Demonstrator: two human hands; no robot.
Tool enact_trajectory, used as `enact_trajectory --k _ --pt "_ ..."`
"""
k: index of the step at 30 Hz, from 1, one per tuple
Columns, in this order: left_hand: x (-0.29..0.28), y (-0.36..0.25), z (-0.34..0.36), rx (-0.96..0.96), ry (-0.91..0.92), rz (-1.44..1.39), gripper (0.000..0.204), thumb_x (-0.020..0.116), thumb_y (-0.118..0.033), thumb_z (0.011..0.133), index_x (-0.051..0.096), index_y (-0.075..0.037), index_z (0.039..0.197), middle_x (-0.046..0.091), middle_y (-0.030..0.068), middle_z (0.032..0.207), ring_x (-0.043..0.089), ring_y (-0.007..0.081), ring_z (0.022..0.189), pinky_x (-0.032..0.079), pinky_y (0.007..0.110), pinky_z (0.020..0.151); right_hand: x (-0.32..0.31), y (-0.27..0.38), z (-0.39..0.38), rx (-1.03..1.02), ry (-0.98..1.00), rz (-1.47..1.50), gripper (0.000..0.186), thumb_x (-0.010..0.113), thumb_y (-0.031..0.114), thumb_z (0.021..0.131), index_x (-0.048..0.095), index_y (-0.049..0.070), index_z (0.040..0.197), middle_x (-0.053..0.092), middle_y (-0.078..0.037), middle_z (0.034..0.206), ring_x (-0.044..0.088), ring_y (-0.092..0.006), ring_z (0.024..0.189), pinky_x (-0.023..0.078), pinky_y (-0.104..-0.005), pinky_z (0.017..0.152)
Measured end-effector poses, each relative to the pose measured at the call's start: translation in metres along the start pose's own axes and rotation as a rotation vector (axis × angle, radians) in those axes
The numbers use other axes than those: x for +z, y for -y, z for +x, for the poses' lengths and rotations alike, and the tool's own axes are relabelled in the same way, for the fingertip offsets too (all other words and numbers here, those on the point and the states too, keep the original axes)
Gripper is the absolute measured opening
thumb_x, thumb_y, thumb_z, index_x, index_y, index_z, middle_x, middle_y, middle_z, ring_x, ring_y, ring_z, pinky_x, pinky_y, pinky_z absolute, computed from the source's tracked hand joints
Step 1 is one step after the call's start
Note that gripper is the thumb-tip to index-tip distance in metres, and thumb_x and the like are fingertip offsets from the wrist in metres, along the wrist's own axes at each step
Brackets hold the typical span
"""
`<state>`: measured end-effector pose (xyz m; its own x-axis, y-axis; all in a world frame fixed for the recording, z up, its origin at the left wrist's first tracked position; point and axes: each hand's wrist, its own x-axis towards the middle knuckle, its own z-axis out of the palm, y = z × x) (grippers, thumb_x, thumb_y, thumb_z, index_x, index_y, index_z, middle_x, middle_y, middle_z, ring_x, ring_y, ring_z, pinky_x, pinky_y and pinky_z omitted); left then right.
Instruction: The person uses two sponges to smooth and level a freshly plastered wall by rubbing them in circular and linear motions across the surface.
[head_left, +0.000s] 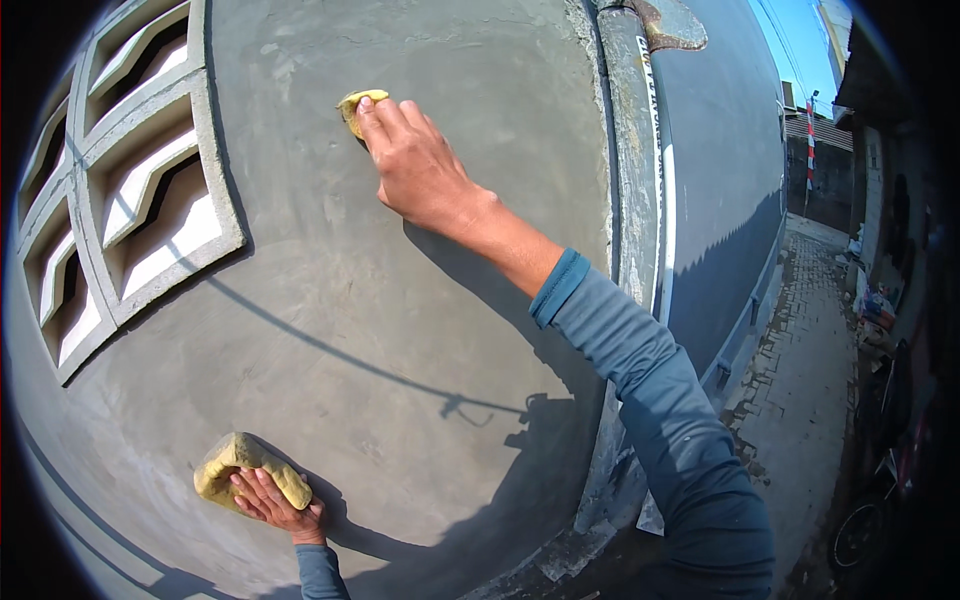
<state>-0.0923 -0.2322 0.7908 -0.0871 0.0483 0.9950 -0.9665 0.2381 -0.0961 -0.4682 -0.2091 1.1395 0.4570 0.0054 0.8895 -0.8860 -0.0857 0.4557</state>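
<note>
A grey plastered wall [300, 330] fills most of the view. My right hand [425, 165], arm stretched up across the wall, pinches a small yellow sponge [352, 108] against the plaster near the top. Lower left, my left hand [280, 500] grips a larger, worn yellow sponge [222, 470] at or close to the wall, its fingers curled into the sponge's hollow side. Whether that sponge is pressed flat on the plaster I cannot tell.
White ventilation blocks [165, 205] are set into the wall at the upper left. A weathered vertical post [632, 150] and a white pipe [668, 230] stand along the wall's right edge. Beyond runs a paved alley [800, 330], with a parked motorbike [865, 520] at the far right.
</note>
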Motion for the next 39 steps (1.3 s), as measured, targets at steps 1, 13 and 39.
enact_trajectory --k 1,13,39 --pt "-0.001 -0.001 0.002 0.010 -0.003 0.021 0.069 0.047 -0.046 0.095 0.040 0.000 0.146 0.040 0.0211 0.151 0.031 0.0404 0.144 0.012 0.050 0.119 -0.002 -0.009 -0.009 0.042 -0.026 -0.004 0.052 0.061 -0.002 0.078 0.051 -0.012 0.129 0.057 -0.016 0.104 0.054 -0.0295 0.092 0.050 -0.0369 0.081" --pt "-0.004 0.000 0.002 0.017 0.003 -0.025 0.070 0.058 -0.036 0.090 0.039 -0.002 0.147 0.041 0.0193 0.151 0.031 0.0414 0.144 0.014 0.053 0.119 -0.031 -0.163 0.054 0.759 -0.176 -0.167 0.040 0.055 0.003 0.080 0.059 -0.006 0.118 0.055 -0.023 0.114 0.055 -0.0394 0.109 0.046 -0.0437 0.096" --pt "-0.003 -0.006 0.005 -0.020 -0.070 0.072 0.066 0.044 -0.043 0.094 0.041 -0.001 0.145 0.047 0.0209 0.146 0.037 0.0419 0.141 0.017 0.054 0.119 -0.001 0.107 -0.031 -0.517 -0.005 0.356 0.041 0.059 0.000 0.082 0.058 -0.011 0.121 0.056 -0.010 0.104 0.055 -0.0195 0.090 0.049 -0.0315 0.073"
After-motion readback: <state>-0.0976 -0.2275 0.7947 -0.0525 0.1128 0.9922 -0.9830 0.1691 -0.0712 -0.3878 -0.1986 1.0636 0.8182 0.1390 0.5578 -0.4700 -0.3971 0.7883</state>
